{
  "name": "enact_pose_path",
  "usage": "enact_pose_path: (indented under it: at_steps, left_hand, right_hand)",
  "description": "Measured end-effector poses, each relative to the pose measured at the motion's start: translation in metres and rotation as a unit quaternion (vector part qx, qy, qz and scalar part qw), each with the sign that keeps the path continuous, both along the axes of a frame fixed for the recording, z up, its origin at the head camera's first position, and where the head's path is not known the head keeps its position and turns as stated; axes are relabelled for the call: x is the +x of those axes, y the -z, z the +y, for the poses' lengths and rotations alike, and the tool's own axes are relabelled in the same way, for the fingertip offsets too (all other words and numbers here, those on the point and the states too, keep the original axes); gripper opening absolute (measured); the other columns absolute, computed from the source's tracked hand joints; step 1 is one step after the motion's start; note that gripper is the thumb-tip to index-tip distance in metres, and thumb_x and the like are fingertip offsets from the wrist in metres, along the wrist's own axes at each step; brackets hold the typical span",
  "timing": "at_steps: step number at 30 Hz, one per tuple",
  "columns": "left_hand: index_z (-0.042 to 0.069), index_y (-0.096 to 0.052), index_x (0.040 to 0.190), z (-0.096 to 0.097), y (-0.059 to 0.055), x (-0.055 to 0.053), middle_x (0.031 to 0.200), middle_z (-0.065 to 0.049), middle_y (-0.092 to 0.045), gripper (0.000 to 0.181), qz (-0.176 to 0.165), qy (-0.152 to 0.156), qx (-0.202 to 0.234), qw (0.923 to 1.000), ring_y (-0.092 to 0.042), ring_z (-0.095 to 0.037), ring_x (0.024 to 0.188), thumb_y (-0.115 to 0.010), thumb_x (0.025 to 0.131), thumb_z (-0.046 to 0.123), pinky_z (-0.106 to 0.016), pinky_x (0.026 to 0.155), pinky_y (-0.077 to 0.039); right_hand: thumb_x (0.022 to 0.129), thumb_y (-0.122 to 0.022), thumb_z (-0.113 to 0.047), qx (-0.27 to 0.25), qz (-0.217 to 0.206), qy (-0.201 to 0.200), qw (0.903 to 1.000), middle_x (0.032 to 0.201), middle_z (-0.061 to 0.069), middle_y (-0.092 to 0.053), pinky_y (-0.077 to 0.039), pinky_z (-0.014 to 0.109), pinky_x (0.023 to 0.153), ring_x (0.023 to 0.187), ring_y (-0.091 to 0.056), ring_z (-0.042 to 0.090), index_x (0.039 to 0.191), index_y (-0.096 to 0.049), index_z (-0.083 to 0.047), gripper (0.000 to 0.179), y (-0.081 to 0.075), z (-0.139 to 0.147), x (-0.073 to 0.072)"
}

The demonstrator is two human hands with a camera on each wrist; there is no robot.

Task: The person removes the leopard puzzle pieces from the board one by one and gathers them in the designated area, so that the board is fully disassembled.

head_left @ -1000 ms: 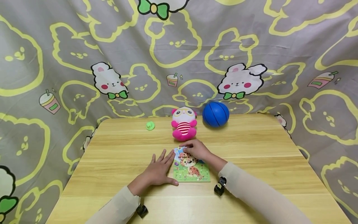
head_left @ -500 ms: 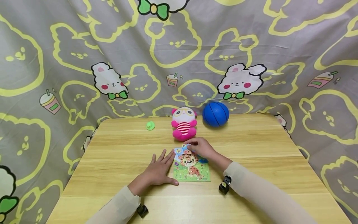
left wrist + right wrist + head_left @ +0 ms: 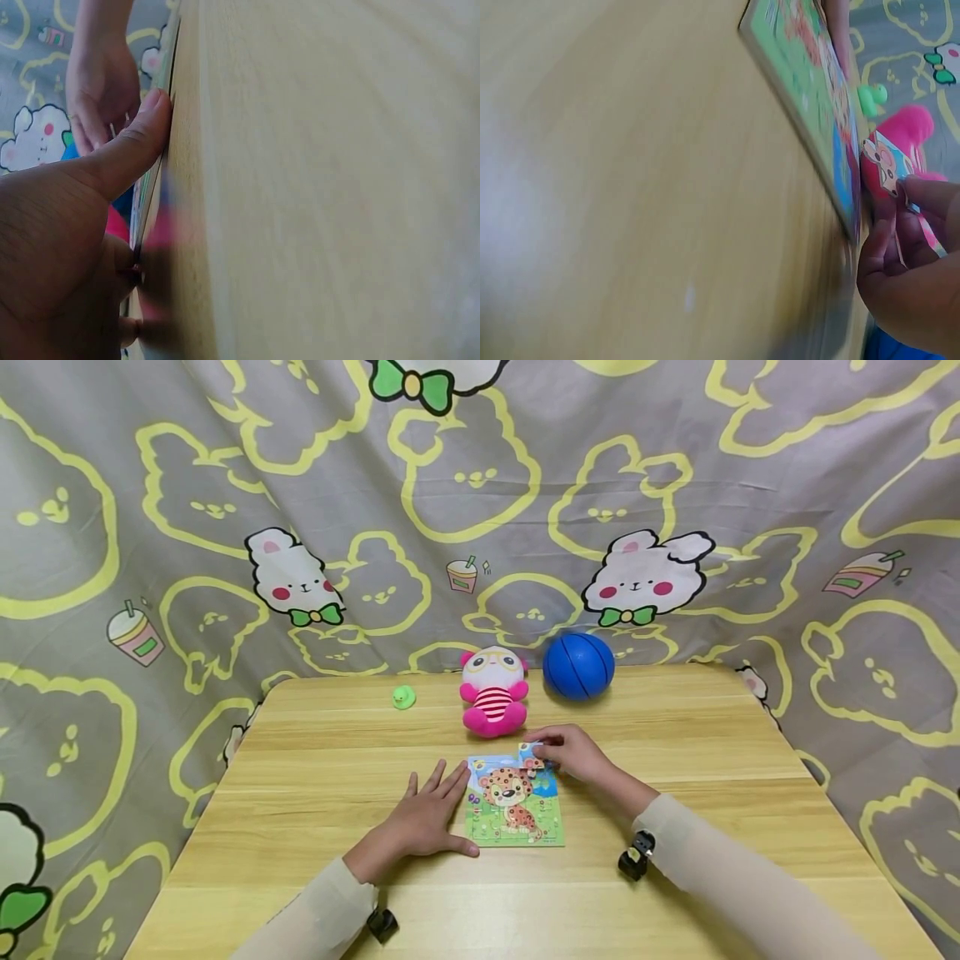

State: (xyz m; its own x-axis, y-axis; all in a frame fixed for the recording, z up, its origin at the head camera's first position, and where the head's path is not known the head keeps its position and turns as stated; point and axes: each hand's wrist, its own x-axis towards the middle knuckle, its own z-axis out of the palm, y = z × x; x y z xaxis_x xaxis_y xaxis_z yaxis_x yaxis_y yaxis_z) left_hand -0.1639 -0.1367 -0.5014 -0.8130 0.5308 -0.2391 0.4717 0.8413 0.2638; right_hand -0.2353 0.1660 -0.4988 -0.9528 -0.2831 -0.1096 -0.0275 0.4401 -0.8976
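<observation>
Now my right hand (image 3: pixel 573 753) pinches a puzzle piece (image 3: pixel 528 756), left hand (image 3: pixel 426 818) spread against the board (image 3: pixel 487 827); fitting seemingly needs alignment.

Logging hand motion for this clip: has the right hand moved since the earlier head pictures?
Yes, rightward. Against the stationary leopard puzzle, the right hand has shifted toward its far right corner, pinching a puzzle piece.

The left hand (image 3: pixel 420 820) lies with fingers (image 3: pixel 433 777) spread, thumb (image 3: pixel 461 846) pointing right, while the right hand (image 3: pixel 576 755), farther off, pinches, its forearm (image 3: pixel 738 870) slanting in from near right.
</observation>
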Motion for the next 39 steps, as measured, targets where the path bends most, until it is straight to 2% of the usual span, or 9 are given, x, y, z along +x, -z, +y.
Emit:
enact_pose_path:
  at_steps: [10,20,25,31,39]
  left_hand:
    - [0.012,-0.014,0.167,0.0,-0.002,0.001,0.175,0.0,-0.006,0.127,-0.004,0.001,0.001,1.0,-0.001,-0.037,0.159,-0.067,0.076,0.083,-0.073,0.119,-0.009]
    - [0.01,-0.014,0.167,0.0,-0.002,0.002,0.175,-0.002,-0.006,0.125,-0.006,0.004,0.002,1.0,-0.001,-0.037,0.159,-0.069,0.078,0.079,-0.074,0.118,-0.008]
    - [0.011,-0.014,0.167,0.0,-0.002,0.001,0.175,0.0,-0.006,0.126,-0.005,0.002,0.002,1.0,-0.001,-0.037,0.159,-0.068,0.077,0.081,-0.073,0.119,-0.008]
    - [0.012,-0.013,0.167,0.0,0.0,0.0,0.175,0.001,-0.005,0.127,-0.005,0.001,0.002,1.0,0.0,-0.035,0.16,-0.066,0.076,0.083,-0.072,0.119,-0.008]
    - [0.013,-0.014,0.167,-0.001,-0.001,0.0,0.175,0.001,-0.006,0.127,-0.005,0.001,0.001,1.0,-0.001,-0.036,0.16,-0.066,0.076,0.083,-0.072,0.119,-0.009]
  right_hand:
    - [0.1,-0.068,-0.01,0.024,-0.007,0.02,0.9995,0.098,0.008,-0.072,-0.056,0.033,0.068,0.078,-0.062,0.019,0.123,-0.074,-0.004,0.025,0.002,0.049,-0.002]
    - [0.101,-0.066,-0.009,0.068,0.014,0.032,0.9971,0.096,0.009,-0.072,-0.055,0.031,0.066,0.078,-0.061,0.019,0.124,-0.073,0.0,0.025,0.007,0.085,-0.004]
    - [0.1,-0.066,-0.008,0.087,0.043,0.028,0.9949,0.096,0.01,-0.071,-0.054,0.031,0.064,0.078,-0.059,0.02,0.121,-0.074,0.0,0.023,0.009,0.09,-0.006]
    - [0.1,-0.068,-0.009,0.136,0.093,0.021,0.9862,0.109,0.011,-0.073,-0.048,0.036,0.078,0.09,-0.057,0.022,0.116,-0.077,-0.005,0.019,0.014,0.086,-0.006]
    - [0.101,-0.066,-0.009,0.138,0.096,0.027,0.9855,0.108,0.012,-0.07,-0.045,0.036,0.079,0.091,-0.055,0.023,0.118,-0.077,-0.005,0.02,0.018,0.084,-0.004]
